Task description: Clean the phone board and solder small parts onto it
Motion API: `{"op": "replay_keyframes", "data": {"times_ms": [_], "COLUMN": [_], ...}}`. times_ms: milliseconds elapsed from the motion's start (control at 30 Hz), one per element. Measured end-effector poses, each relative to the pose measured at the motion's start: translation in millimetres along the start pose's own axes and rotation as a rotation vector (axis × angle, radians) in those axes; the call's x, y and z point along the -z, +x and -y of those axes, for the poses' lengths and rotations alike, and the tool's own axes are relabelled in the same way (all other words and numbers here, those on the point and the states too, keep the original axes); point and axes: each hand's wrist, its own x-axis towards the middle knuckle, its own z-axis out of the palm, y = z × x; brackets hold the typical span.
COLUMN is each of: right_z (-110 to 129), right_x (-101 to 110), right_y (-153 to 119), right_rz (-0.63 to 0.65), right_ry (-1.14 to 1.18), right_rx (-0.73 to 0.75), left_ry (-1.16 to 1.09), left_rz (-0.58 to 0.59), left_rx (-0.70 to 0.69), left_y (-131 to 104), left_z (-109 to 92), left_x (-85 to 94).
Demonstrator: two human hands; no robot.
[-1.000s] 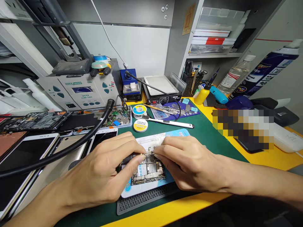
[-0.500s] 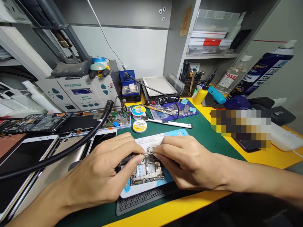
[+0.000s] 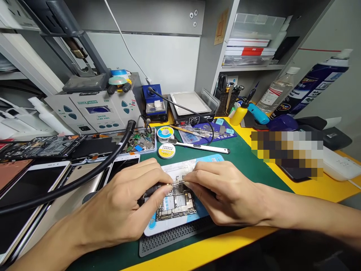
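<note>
Between finger and thumb, my left hand (image 3: 126,199) pinches the left end of a narrow edge of a small phone circuit board (image 3: 178,188). My right hand (image 3: 225,192) pinches the same edge from the right, a short gap away. Below lie metal-shielded board sections (image 3: 175,212); whether they are one piece with the held edge I cannot tell. A dark, rod-like thing (image 3: 149,192) shows under my left fingers, mostly hidden. All this is over a white and blue plate (image 3: 160,229), which rests on a grey honeycomb pad (image 3: 169,239).
Behind the plate are a solder spool (image 3: 165,132), a round tin (image 3: 166,151) and a black-and-white brush (image 3: 200,146). A black hose (image 3: 113,158) crosses phones (image 3: 31,195) on the left. A hot plate (image 3: 191,105) stands behind; a yellow bottle (image 3: 238,115) is at right.
My right fingertips have shifted very slightly at the board's edge. My left hand keeps its place, and the things on the bench have not moved.
</note>
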Motion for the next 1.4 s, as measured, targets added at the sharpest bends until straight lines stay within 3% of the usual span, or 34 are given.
{"op": "replay_keyframes", "data": {"times_ms": [100, 300, 500, 1400], "right_z": [-0.2, -1.4, -0.6, 0.4], "right_x": [-0.4, -0.2, -1.1, -2.2], "right_y": [0.5, 1.8, 2.0, 1.1], "right_rz": [-0.036, 0.014, -0.092, -0.152], "right_ry": [0.023, -0.001, 0.098, 0.104], "right_rx": [0.011, 0.022, -0.005, 0.011], "left_ry": [-0.003, -0.004, -0.002, 0.02], "left_rz": [0.003, 0.004, 0.012, -0.003], "left_rx": [0.004, 0.008, 0.01, 0.004], "left_y": [-0.3, -0.1, -0.8, 1.4], "left_z": [-0.8, -0.1, 0.8, -1.6], "left_x": [-0.6, -0.6, -0.5, 0.1]}}
